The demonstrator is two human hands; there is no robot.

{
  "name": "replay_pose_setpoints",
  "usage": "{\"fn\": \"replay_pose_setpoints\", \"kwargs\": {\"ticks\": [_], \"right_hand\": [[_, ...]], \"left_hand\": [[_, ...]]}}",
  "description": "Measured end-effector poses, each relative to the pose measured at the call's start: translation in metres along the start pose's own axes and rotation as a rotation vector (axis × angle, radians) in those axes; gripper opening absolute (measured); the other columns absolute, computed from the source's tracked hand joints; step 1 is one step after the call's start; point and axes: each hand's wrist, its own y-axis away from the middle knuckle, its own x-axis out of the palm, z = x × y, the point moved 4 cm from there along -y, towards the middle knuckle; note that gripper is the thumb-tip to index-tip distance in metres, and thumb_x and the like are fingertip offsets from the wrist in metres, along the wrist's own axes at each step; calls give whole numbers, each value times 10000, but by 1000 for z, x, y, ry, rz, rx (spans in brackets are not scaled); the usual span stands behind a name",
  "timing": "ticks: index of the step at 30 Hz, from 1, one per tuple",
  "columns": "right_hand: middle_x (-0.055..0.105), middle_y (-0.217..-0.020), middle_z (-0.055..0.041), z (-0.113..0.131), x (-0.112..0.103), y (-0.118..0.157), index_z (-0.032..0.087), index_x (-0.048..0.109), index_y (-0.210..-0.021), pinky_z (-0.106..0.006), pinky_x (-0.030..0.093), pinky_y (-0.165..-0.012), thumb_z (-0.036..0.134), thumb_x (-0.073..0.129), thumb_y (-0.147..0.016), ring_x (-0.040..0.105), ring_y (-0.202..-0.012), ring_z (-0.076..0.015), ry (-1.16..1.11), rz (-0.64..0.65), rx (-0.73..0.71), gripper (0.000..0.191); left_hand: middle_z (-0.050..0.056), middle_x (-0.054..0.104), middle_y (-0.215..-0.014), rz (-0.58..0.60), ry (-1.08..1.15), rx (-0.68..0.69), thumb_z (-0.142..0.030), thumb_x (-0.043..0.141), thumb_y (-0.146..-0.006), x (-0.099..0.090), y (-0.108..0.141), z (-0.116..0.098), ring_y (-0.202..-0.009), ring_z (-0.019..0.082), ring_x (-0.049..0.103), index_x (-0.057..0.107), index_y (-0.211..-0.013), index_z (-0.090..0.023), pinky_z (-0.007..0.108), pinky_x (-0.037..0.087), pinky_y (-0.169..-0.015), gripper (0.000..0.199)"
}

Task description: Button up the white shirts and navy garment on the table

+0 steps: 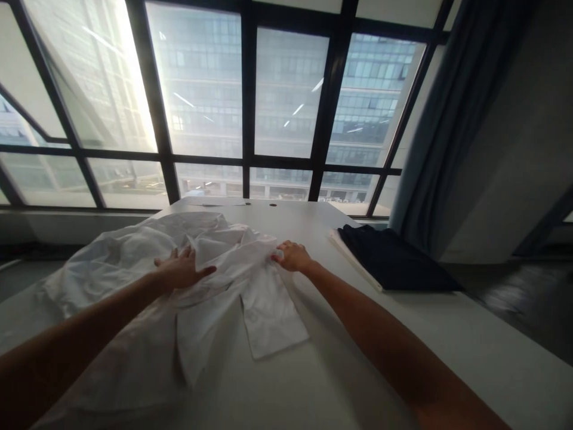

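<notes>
Over white cloth [147, 251], left hand [181, 270] with fingers splayed; right hand [292, 257], fingers pinching its edge.

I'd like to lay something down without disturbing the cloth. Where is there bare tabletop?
The table is bare between the white cloth and the dark folded cloth, and nearer, between the white cloth and right forearm. The left side is crowded: rumpled white cloth, with the left hand on it.
</notes>
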Motion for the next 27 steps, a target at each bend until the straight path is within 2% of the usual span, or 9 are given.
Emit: {"fn": "replay_pose_setpoints", "kwargs": {"ticks": [3,9,12,15,18,21,23,25,27], "right_hand": [[522,-1351,-193,-64,-15,24,173,614,-1250,-528,282,-1074,486,568,-915,467,-1263,-351,53,-50,201,460],[533,-1268,-282,-195,-36,71,116,655,-1114,-657,280,-1007,436,672,-833,474,-1222,-439,38,-259,634,426],[582,-1167,-293,-237,-33,92,144,682,-929,-685,327,-933,420,680,-809,519,-1152,-458,-15,-372,740,301],[638,-999,-240,-255,-31,103,181,644,-721,-657,371,-901,324,656,-807,577,-1077,-431,-118,-446,732,167],[640,-867,-202,-257,-42,106,186,607,-678,-602,427,-858,250,539,-863,619,-990,-392,-162,-484,753,207],[619,-960,-220,-237,-76,107,160,604,-830,-531,449,-874,247,388,-930,598,-1020,-361,-170,-725,735,253],[587,-1071,-209,-204,-103,108,150,571,-948,-464,425,-946,262,322,-955,552,-1091,-320,-170,-941,633,273],[589,-1003,-167,-153,-124,109,158,553,-928,-411,425,-938,292,315,-964,555,-1028,-284,-257,-1097,389,276],[597,-939,-106,-92,-130,110,175,562,-915,-356,446,-874,346,343,-975,569,-929,-242,-410,-1026,118,285]], "left_hand": [[239,188,-1589,96,-39,-72,-905,431,-644,19,21,-12,-1418,555,119,325,-1526,-106,798,203,-989,1194],[236,299,-1552,63,14,-80,-816,461,-728,30,-9,3,-1396,546,216,449,-1455,-136,783,215,-1002,995],[207,336,-1545,47,-3,-65,-788,489,-743,31,-31,12,-1391,528,249,497,-1409,-171,746,221,-1029,907],[200,335,-1547,49,-3,-55,-740,505,-775,32,-41,16,-1403,503,249,490,-1405,-158,726,162,-1069,858],[217,346,-1537,24,17,-41,-697,526,-791,31,-38,13,-1399,493,267,482,-1401,-114,694,153,-1095,845],[231,364,-1523,-76,9,-42,-655,473,-841,26,-26,2,-1397,479,286,489,-1390,-87,646,195,-1109,790],[225,366,-1525,-156,5,-2,-606,386,-898,20,-15,-14,-1411,441,287,486,-1394,-90,637,181,-1119,722],[199,420,-1499,-194,50,95,-587,320,-924,15,-1,-40,-1400,391,336,519,-1369,-119,609,193,-1128,676],[176,548,-1397,-188,202,205,-640,261,-923,11,15,-69,-1308,348,475,580,-1304,-153,532,313,-1098,696]]}}
